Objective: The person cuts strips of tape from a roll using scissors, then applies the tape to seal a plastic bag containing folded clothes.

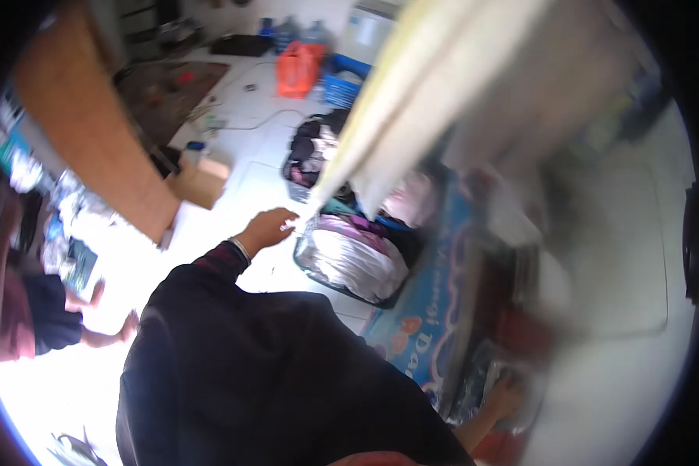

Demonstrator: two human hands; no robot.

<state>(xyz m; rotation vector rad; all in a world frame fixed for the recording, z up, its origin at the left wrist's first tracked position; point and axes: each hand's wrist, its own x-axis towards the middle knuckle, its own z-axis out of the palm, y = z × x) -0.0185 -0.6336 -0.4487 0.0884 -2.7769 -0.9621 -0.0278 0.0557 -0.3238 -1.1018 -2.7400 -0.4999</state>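
My left hand (266,231) reaches forward with bent fingers closed at the lower corner of a long cream cloth (419,85). The cloth slants down from the top of the view and is blurred toward the right. Just beyond that hand stands a basket (299,260) of folded clothes, with a white garment (349,260) on top. My right hand (507,394) is low at the right, beside a clear plastic item (524,415). Blur hides its fingers, so whether it grips anything is unclear.
Another basket of dark clothes (307,147) stands farther back. Behind it are an orange bag (297,70) and a blue basket (340,87). A brown panel (93,116) leans at left, near another person's foot (128,326). A blue printed banner (419,318) lies right of the clothes.
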